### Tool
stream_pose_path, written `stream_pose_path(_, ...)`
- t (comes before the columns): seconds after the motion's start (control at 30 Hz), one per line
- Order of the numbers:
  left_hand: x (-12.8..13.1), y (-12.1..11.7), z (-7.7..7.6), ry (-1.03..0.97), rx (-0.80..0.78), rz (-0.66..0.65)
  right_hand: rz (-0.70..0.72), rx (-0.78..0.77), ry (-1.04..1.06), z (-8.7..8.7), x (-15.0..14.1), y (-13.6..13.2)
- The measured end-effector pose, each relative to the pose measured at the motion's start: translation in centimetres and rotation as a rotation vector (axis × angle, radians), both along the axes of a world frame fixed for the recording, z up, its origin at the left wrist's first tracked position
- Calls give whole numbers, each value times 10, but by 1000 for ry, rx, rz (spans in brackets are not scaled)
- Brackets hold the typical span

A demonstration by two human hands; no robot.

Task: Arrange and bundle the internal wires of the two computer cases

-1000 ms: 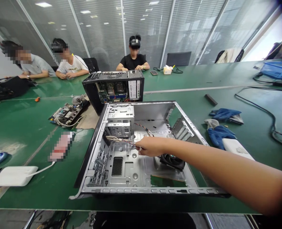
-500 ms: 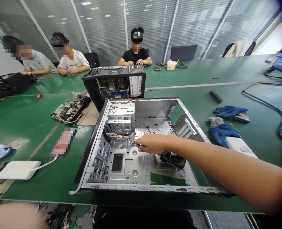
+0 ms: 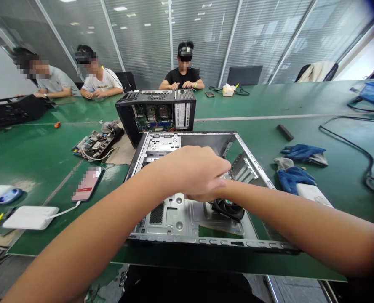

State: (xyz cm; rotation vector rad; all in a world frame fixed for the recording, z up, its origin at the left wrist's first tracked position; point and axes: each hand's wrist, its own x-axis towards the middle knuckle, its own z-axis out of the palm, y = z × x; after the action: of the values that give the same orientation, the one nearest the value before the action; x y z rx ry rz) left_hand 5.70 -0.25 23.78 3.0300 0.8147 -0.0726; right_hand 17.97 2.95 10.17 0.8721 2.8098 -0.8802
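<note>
case [image 3: 183, 214] holds 1 blk fan [image 3: 227, 210] (l hand [image 3: 202, 169] above).

Blue-and-grey fabric gloves [image 3: 288, 178]: two, near dark rectangular bar [image 3: 285, 132]
Flat white rectangular device [image 3: 29, 217]: joined by thin white cable [image 3: 67, 211] to pink-screened phone [image 3: 87, 184]
Small pale tissue box [image 3: 228, 91]: beside black cable [image 3: 244, 92]

No readable text; print on white label [image 3: 182, 115] in upright computer case [image 3: 155, 97] too small.
</note>
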Motion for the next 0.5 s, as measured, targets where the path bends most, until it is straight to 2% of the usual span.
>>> stream_pose_path(0.13,-3,40,-23,-39,225,-56,-51,11,-275,11,-5,-1)
stream_pose_path(0.2,-16,54,-37,-107,250,-44,-67,-2,-291,17,-5,-1)
stream_pose_path(0.33,-52,68,-59,-257,149,56,-113,-54,-169,22,0,4)
stream_pose_path(0.5,-77,67,-67,-431,-36,83,-237,-354,12,26,7,11)
